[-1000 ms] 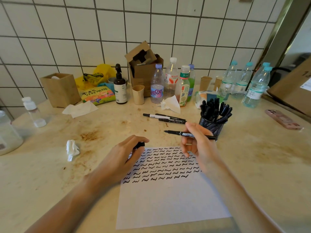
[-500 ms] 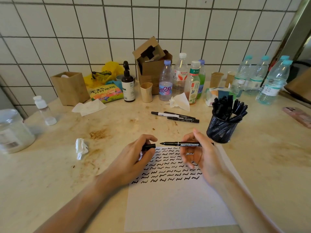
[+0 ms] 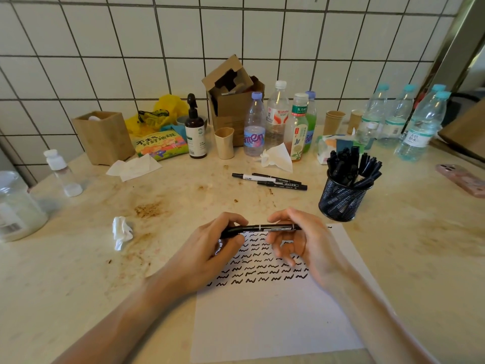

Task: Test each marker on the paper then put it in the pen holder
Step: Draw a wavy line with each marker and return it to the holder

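Both hands hold one black marker (image 3: 259, 228) over the paper (image 3: 273, 316).
Left hand (image 3: 210, 248) grips the cap end; right hand (image 3: 301, 243) pinches the barrel, horizontal.

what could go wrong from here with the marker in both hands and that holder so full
1. The pen holder is packed with markers; pushing the held marker in could tip it or knock one out.
2. The left hand grips the cap end; if the cap isn't seated, ink may smear the paper.

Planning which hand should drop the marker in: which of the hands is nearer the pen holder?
Right. The right hand is just below-left of the pen holder; the left hand, gripping the marker's other end, sits farther left.
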